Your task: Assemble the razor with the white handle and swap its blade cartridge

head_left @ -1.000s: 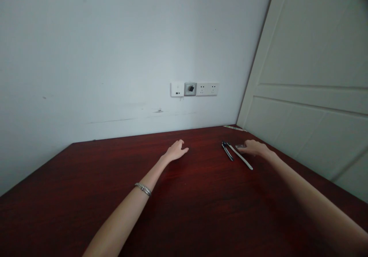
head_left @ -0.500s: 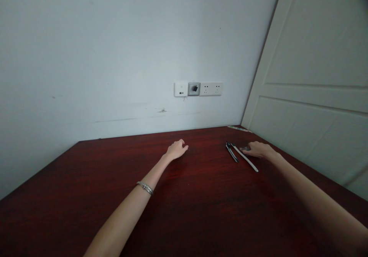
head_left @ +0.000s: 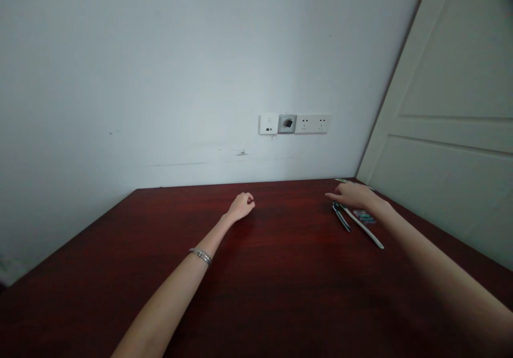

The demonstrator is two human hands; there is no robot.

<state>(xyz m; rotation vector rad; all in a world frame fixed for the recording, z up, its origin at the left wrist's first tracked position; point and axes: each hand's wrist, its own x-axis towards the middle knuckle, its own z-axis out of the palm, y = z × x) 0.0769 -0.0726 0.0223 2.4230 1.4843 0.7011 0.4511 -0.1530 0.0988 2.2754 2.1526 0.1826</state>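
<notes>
My left hand [head_left: 241, 207] rests on the dark red table, loosely curled, with a small gap between thumb and fingers and nothing visible in it. On the right, my right hand [head_left: 352, 194] hovers palm down over the far ends of a dark pen [head_left: 342, 219] and a long thin white strip [head_left: 365, 228]. Its fingers are partly spread and hold nothing that I can see. Beside the strip, under my right wrist, lies a small clear packet [head_left: 364, 217] with bluish-green contents, partly hidden by the forearm.
A thin pale flat item [head_left: 343, 180] lies at the table's back right corner, partly behind my right hand. Wall sockets [head_left: 312, 124] sit above the back edge of the table [head_left: 248, 283]. A white panelled door [head_left: 452, 187] borders the right side.
My right hand has let go of the clear packet and moved up and away toward the back. My left hand has curled slightly more. The whole view has shifted a little left.
</notes>
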